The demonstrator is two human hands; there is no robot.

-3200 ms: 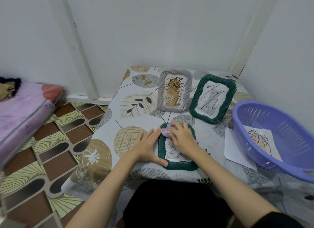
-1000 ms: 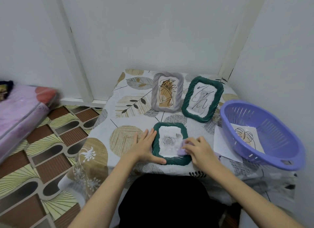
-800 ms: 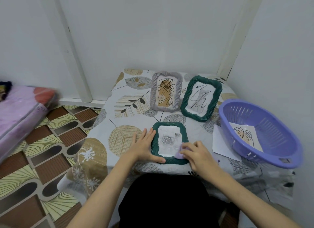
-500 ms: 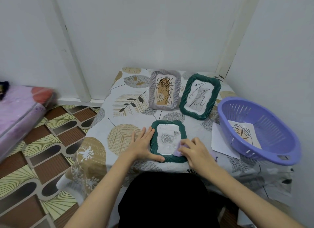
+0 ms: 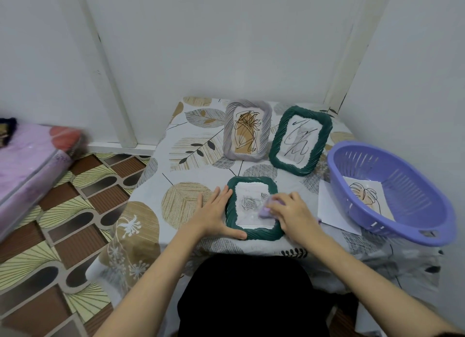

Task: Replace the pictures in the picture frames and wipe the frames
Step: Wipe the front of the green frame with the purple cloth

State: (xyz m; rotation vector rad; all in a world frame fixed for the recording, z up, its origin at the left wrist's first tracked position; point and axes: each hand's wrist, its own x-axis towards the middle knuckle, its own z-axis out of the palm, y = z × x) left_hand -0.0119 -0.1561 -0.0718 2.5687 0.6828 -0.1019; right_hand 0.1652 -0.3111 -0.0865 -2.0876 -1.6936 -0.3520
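The fingers [image 5: 281, 200] of the right hand [image 5: 293, 214] are curled over a small lilac cloth [image 5: 264, 211], pressing it on the right half of the glass of the flat green frame [image 5: 253, 208], just below the centre of the picture. The left hand [image 5: 214, 216] lies with fingers straight and together along that frame's left edge, its thumb stretched under the bottom edge; it grasps nothing, only braces. The flat green frame lies face up on the leaf-patterned tablecloth [image 5: 186, 203] and shows a grey rose drawing [image 5: 249, 203] (the part under the cloth is hidden).

To the right, at mid-height, a purple plastic basket [image 5: 412, 228] sits on the table by the right wall, with a sheet bearing a leaf line drawing [image 5: 364, 195] inside it. A white sheet of paper [image 5: 329, 211] pokes out from under the basket's left rim.

Farther back, above centre, two frames stand upright and tilted back: a grey frame [image 5: 247, 130] holding a tan and black sketch, and just to its right a second green frame [image 5: 300, 140] with black scribbled lines. The two are nearly touching.

At the left edge a pink mattress [image 5: 27, 158] lies on the patterned floor [image 5: 63, 226].
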